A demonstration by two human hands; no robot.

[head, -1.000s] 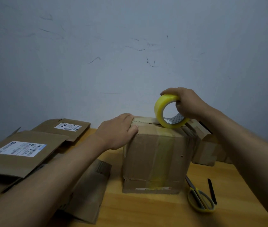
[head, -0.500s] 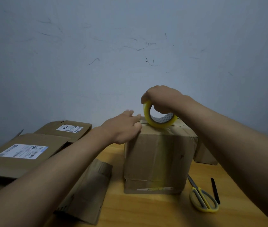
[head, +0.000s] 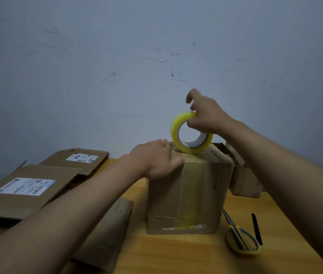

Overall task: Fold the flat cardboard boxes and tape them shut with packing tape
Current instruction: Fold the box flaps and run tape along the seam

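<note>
1. Folded cardboard box (head: 186, 194) stands upright on the wooden table (head: 176, 254), mid-frame; it's the landmark for everything below.
2. Tape roll (head: 191, 133) stands on edge on the box's top, near the far-left part of the lid, touching the cardboard.
3. Right hand (head: 206, 115) grips the roll from the upper right: thumb thru the core, fingers over the outer rim, index finger lifted and blurred (can't tell how far it's curled).
4. Left hand (head: 156, 161) lies on the box's top-left corner, palm down, fingers fairly straight and close together, thumb over the near edge; fingertips just beside the roll.
5. Scissors (head: 241, 238) w/ yellow handles lie on the table right of the box, near its base; a thin black stick-like item (head: 256, 228) just right of them.
6. Left of the box: flat cardboard pieces, two w/ white labels (head: 24, 186) (head: 81, 158), one plain piece (head: 107, 234) partly under the left forearm.
7. Another small box (head: 245, 182) sits behind the box's right side.
</note>
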